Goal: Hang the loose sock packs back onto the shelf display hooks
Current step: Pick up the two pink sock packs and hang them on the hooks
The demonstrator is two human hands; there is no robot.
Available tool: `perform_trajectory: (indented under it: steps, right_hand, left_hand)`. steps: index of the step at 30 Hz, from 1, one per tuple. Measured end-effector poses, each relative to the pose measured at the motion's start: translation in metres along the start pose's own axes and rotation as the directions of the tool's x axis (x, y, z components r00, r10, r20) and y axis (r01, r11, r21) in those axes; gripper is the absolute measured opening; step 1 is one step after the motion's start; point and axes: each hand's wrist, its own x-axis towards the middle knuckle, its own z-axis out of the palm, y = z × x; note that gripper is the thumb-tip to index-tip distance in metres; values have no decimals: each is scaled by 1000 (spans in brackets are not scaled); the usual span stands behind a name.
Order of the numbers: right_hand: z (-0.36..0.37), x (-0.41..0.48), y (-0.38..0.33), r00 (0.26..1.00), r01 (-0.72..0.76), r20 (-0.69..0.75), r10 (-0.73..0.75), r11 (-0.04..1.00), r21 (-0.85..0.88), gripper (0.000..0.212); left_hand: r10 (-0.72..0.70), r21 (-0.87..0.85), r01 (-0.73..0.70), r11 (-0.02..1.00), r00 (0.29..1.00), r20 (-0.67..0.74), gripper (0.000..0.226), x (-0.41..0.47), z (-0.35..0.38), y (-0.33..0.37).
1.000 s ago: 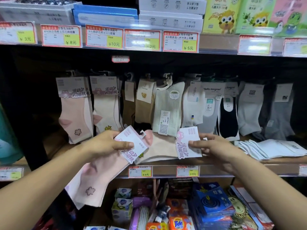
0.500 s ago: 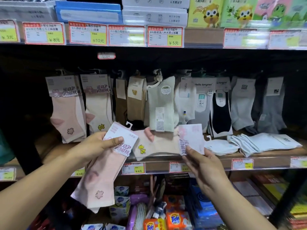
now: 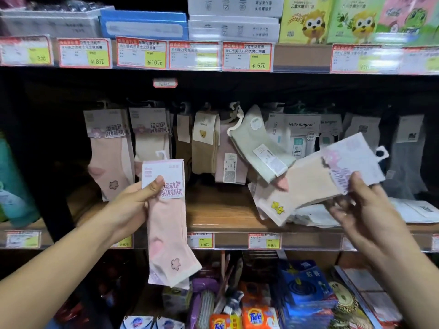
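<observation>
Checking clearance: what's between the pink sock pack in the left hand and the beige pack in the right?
Head view: bare wooden shelf low down; behind it hang brown bear-label socks and a tilted green sock pack.

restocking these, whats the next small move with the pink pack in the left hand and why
Probably lift the pink sock pack toward the matching pink packs on the hook above. The left hand holds it upright, plastic hanger on top, just below that row.

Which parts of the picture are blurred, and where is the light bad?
Head view: the beige sock pack in the right hand is smeared by motion; the pink sock pack in the left hand is sharper; glare whitens the price tags; the shelf back is dark.
</observation>
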Motion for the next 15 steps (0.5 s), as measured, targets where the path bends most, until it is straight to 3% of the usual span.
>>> perform_trajectory:
  steps: [2,4,7,11,15]
  right_hand:
    - [3,0,-14,992,127,25,-125,985,-115,12]
    - [4,-1,-23,973,232,37,-230,949,-214,22]
    - [0,-2,-28,955,268,-35,-296,904,-332,22]
    - [-5,-8,-25,971,183,-70,-230,897,-402,13]
    - [13,-22,-10,995,76,93,-40,904,-420,9]
  left_hand:
    - [-11,-16,11,1000,1000,-1,61,-2,0,8]
    - [-29,-16,29,999,1000,0,46,-4,-1,15]
    - [-46,-9,47,999,999,20,38,-7,0,19]
    - [-56,-22,56,998,998,30,33,-9,1,20]
    - [-39,-52,40,998,999,22,36,-10,1,24]
